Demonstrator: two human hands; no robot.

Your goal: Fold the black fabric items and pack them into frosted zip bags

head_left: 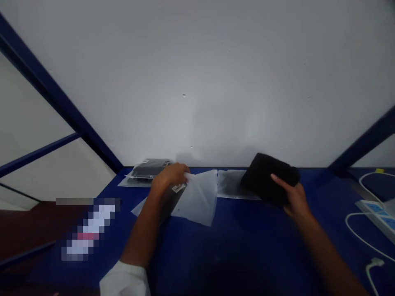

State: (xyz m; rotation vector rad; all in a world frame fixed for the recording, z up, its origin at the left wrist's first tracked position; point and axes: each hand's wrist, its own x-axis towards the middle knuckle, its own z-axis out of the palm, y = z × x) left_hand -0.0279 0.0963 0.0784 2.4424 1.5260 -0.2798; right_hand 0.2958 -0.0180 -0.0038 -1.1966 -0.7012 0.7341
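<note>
Left hand (173, 174) pinches, palm down, while the right hand (295, 199) grips

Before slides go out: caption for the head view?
Left hand grasps a translucent bag; right hand holds a black item above a blue table.

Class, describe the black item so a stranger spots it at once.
Find the blue table against the pale wall. Towards its right side, the right hand grips the black item. Unlike the clear bags to its left, it looks thick, matte and solid black.
</note>
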